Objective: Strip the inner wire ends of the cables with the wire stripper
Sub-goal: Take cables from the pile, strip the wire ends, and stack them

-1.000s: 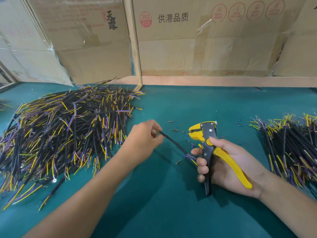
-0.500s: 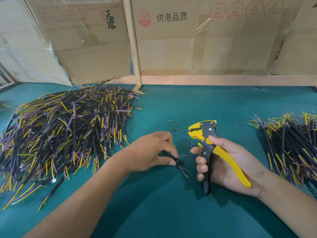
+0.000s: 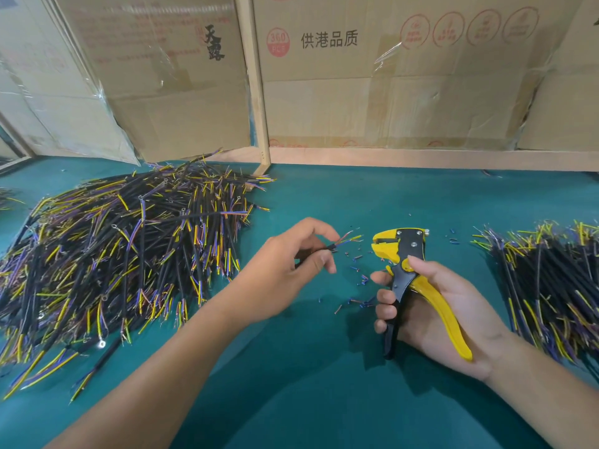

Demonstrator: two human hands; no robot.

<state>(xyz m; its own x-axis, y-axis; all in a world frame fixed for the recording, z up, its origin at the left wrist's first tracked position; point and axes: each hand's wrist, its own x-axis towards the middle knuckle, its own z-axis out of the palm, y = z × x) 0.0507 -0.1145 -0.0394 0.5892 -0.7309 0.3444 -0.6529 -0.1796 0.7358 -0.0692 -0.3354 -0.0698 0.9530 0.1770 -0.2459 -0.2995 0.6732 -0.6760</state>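
Left hand point(image 3: 291, 257): I pinch a black-sheathed cable point(image 3: 327, 247), thin coloured cores fanned.
Right hand point(image 3: 431, 306): I grip the yellow-black wire stripper point(image 3: 405, 270).

Left hand point(image 3: 293, 257) risen from the worktop point(image 3: 324, 400), cable point(image 3: 337, 244) turned within its fingers, loose wire ends point(image 3: 351, 238) now aimed at the stripper point(image 3: 402, 254), no longer trailing low beside the right hand point(image 3: 434, 312)

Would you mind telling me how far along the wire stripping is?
Insulation scraps on the mat show some stripping done. In hand: the left hand holds a cable towards the stripper in the right hand. Which cable pile remains, I cannot tell.
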